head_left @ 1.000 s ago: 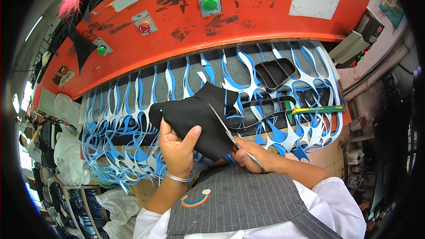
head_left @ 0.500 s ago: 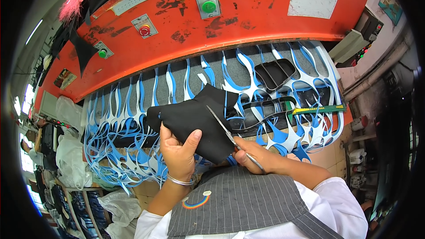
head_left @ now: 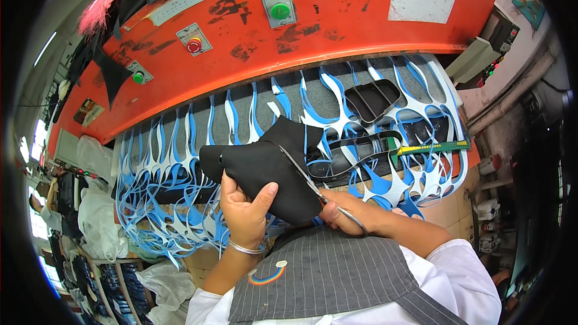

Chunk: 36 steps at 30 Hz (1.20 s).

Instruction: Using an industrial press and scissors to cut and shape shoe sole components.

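Observation:
A piece of black fabric (head_left: 271,171) is held up in front of my chest. My left hand (head_left: 245,204) grips its near left part, thumb on top and fingers underneath. My right hand (head_left: 343,209) is closed around a pair of scissors (head_left: 298,168). Their silver blades lie along the right part of the fabric, tips pointing up and left; a curved handle loop shows below the hand. Whether the blades are apart is hard to see. Just beyond the fabric lie blue and white cut-out sheet strips (head_left: 235,114).
A red machine (head_left: 253,30) with green and red buttons spans the back. On its bed rest a black divided frame-shaped cutter (head_left: 373,101), a curved metal strip (head_left: 346,171) and a green-yellow tool (head_left: 433,148). Plastic bags (head_left: 99,222) hang at left, near another person (head_left: 51,210).
The fabric's lower edge has curled under and its lower right part bends round more. Both hands stay nearly where they were, still gripping the fabric and the scissors.

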Tool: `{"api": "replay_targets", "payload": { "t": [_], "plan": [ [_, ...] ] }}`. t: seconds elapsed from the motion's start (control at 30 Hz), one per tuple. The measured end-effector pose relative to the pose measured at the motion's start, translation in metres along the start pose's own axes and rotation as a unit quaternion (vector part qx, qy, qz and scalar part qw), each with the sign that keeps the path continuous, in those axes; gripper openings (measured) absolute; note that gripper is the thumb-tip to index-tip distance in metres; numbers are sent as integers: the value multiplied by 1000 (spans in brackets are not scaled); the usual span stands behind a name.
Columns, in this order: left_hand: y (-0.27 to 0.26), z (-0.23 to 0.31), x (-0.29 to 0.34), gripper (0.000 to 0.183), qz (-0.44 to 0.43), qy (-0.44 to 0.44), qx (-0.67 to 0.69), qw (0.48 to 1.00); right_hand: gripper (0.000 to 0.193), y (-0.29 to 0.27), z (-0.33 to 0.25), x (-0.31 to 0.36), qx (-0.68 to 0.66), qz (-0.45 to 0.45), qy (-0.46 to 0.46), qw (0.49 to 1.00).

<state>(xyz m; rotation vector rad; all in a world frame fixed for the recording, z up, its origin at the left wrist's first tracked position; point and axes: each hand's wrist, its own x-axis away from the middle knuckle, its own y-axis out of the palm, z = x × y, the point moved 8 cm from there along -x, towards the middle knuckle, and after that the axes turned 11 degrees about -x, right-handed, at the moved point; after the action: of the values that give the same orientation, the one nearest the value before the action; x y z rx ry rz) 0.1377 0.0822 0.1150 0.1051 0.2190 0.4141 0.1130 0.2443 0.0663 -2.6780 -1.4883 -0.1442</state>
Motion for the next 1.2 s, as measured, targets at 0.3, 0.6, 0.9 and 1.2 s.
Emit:
{"api": "replay_targets", "payload": {
  "t": [0.3, 0.6, 0.9, 1.2],
  "plan": [
    [-1, -4, 1, 60, 16, 0, -6, 1000, 78, 5, 15, -2, -112, 27, -13, 993],
    [-3, -6, -1, 60, 6, -6, 4, 1000, 69, 1, 3, -2, -58, 48, -28, 997],
    [-2, -9, -4, 60, 35, -23, 19, 999, 67, 0, 7, 2, 13, -4, 18, 1000],
    [8, -11, -2, 58, -3, -36, -7, 999, 78, -3, 5, -5, -119, 22, 3, 993]
  ]
}}
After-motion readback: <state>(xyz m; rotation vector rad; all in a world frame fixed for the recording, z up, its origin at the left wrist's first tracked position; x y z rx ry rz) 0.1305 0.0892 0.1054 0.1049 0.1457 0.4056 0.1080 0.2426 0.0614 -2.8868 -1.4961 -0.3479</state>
